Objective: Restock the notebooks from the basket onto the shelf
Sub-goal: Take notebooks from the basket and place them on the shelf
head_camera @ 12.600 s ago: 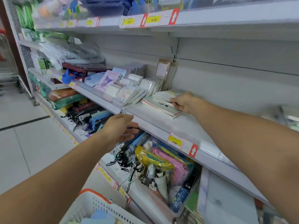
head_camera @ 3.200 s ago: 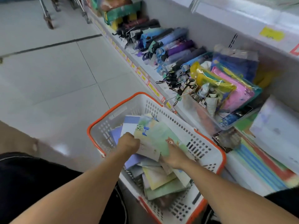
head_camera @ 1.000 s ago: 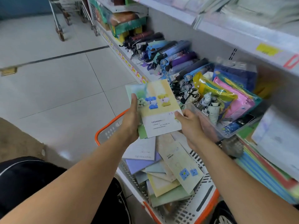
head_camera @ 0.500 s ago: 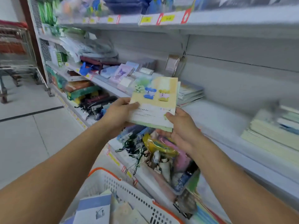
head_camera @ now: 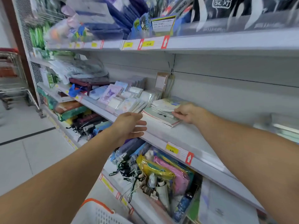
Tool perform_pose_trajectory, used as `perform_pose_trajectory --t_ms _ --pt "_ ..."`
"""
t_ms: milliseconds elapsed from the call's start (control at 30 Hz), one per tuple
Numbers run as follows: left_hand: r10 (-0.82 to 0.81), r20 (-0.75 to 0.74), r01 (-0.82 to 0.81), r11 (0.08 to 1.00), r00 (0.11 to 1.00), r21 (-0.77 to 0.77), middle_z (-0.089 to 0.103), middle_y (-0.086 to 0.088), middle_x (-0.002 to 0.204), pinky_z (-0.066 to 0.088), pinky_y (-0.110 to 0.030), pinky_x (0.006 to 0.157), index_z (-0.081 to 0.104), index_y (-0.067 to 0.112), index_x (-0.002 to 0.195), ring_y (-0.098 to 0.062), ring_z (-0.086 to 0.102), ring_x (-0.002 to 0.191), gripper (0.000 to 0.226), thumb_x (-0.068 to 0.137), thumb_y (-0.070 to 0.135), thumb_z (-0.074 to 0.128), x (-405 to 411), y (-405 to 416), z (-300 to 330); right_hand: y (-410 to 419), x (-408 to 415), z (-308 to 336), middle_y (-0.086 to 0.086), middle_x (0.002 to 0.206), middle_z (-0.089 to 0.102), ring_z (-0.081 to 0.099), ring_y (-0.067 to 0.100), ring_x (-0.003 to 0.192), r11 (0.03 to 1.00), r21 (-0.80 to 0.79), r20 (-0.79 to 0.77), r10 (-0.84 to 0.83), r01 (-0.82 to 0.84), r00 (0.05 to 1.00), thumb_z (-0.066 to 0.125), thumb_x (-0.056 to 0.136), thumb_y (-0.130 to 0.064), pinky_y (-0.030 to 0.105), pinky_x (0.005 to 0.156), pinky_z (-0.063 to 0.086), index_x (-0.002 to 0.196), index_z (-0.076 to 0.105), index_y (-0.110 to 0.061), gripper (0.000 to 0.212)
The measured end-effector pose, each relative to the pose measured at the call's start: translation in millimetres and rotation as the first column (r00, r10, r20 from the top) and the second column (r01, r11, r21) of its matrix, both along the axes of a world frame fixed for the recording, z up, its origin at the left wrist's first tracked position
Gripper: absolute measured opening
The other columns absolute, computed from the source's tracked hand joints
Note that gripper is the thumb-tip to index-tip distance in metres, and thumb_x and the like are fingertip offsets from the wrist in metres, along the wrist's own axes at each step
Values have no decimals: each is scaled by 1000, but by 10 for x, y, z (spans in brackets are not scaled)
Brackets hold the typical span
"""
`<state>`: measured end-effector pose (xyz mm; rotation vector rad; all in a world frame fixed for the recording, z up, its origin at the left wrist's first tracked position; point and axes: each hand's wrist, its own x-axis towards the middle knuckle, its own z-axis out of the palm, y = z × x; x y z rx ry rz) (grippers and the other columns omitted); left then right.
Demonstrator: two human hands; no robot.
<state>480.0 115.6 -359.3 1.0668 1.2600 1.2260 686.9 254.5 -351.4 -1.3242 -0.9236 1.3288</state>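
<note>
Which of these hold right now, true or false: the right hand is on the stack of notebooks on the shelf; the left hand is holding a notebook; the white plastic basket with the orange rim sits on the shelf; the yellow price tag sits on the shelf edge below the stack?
1. The right hand is on the stack of thin notebooks on the grey metal shelf. True.
2. The left hand holds a notebook. False: it is empty, fingers spread, in front of the shelf edge.
3. The white plastic basket with the orange rim sits on the shelf. False: it is low down, beside the person.
4. The yellow price tag is on the shelf edge. True.
</note>
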Motion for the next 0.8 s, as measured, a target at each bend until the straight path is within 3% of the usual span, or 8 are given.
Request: perform_pose_trajectory --t_ms 100,233,433,500,600,667,733,800 --pt "-6 -8 6 1000 1000 -17 73 -8 96 60 -27 59 59 14 107 -18 73 76 12 98 21 56 27 121 -44 197 -3 -133 12 95 56 54 19 69 997 63 498 8 -45 867 68 90 -4 31 67 53 120 54 -8 33" --pt "-49 -39 48 999 998 -22 76 -6 90 57 -25 56 62 13 108 -18 75 74 16 96 22 59 99 270 -77 286 -33 -147 11 94 56 53 23 84 985 101 821 -4 -139 570 68 91 -38 31 74 42 114 54 -13 37" --pt "-76 -48 76 997 996 -9 77 -2 84 57 -25 56 63 14 106 -18 75 76 14 96 22 59 199 463 -112 425 -21 -164 14 116 67 67 30 105 989 89 817 -6 -116 576 64 87 -26 36 87 54 117 61 -5 36" --pt "-66 -52 65 998 996 -9 77 -3 84 57 -25 57 63 14 105 -18 75 76 13 96 22 59 202 512 -147 448 3 -191 13 119 67 66 29 105 988 117 849 -47 -101 527 64 88 -27 32 84 52 121 60 -6 40" --pt "-54 -35 53 998 998 -19 77 -4 83 57 -25 55 62 13 104 -18 75 75 11 96 20 59 155 523 -254 444 3 -248 11 134 59 58 29 119 985 134 853 -60 -106 518 64 92 -34 33 98 49 141 45 -9 58" --pt "-29 -42 29 999 999 -22 77 -4 81 56 -24 53 62 14 102 -18 75 73 9 96 19 59 110 479 -374 291 -21 -260 12 134 58 56 31 121 985 153 901 -104 -83 421 63 92 -35 34 94 48 141 40 -7 61" --pt "36 -46 -36 999 998 -8 76 -3 79 54 -23 51 62 15 100 -15 74 67 7 97 20 58 25 391 -543 -11 -121 -248 13 119 63 61 34 109 937 348 900 -324 -33 291 64 90 -34 34 77 44 132 42 -11 53" --pt "121 -52 -120 993 991 10 73 -1 74 52 -22 49 62 17 95 -12 70 59 7 97 22 58 -107 225 -798 -476 -358 -364 7 91 65 62 32 81 772 628 748 -567 -92 345 60 87 -36 33 64 40 122 49 -18 41"
